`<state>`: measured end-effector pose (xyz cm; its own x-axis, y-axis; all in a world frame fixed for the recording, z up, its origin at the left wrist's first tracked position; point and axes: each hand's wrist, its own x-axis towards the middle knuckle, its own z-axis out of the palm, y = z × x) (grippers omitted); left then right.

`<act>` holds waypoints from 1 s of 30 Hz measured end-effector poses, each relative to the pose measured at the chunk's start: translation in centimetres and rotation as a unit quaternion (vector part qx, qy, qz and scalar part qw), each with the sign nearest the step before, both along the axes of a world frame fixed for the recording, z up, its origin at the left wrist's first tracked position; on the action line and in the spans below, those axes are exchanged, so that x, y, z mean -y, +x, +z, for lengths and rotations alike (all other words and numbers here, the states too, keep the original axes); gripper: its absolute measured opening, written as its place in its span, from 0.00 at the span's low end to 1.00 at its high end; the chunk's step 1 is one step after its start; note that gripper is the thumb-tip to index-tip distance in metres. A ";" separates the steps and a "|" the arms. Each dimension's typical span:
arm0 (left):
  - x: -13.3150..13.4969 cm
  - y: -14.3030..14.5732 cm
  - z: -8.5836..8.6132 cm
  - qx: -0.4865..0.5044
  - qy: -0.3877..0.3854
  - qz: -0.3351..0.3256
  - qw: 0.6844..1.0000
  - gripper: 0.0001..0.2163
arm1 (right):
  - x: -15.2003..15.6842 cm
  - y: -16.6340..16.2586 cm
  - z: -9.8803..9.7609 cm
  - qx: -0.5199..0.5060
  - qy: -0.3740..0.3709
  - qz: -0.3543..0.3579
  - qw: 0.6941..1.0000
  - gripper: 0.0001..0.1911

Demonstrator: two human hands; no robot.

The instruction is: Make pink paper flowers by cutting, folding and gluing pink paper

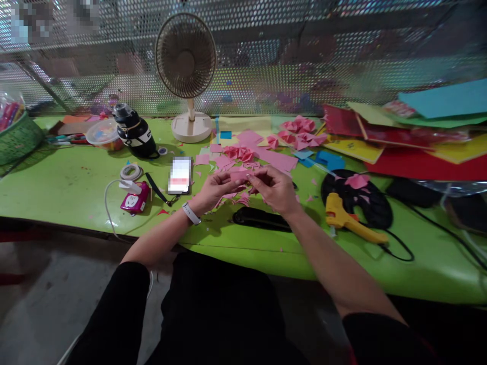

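Between my two hands is a small piece of pink paper [240, 175], raised a little above the green table [76, 192]. My left hand [215, 190] pinches its left side, and my right hand [274, 187] has thumb and finger closed on its right end. Pink paper scraps [224, 162] lie under and behind my hands. Folded pink paper flowers [239, 153] sit just beyond them, with more paper flowers [299, 133] farther right. A black stapler-like tool [262, 219] rests below my right hand, partly covered by the wrist.
Right of my hands, a yellow glue gun [352, 220] lies by a black pad [375, 208], its cord trailing. Coloured paper sheets [418, 132] pile at the back right. A phone [180, 175], tape roll [130, 172], pink power adapter [135, 198], black bottle [137, 134] and fan [186, 61] stand leftward.
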<state>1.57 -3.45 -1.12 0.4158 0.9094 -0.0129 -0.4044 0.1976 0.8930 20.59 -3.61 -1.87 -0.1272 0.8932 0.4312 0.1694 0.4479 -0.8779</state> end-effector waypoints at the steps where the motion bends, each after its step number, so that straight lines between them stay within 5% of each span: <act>1: 0.0 0.0 0.0 -0.003 -0.001 0.002 1.000 0.17 | -0.1 0.0 -0.1 -0.002 0.007 0.002 1.000 0.10; 30: -0.2 -0.1 -0.4 -0.005 0.016 -0.005 1.000 0.18 | 0.0 0.3 0.3 0.025 0.007 -0.022 0.999 0.11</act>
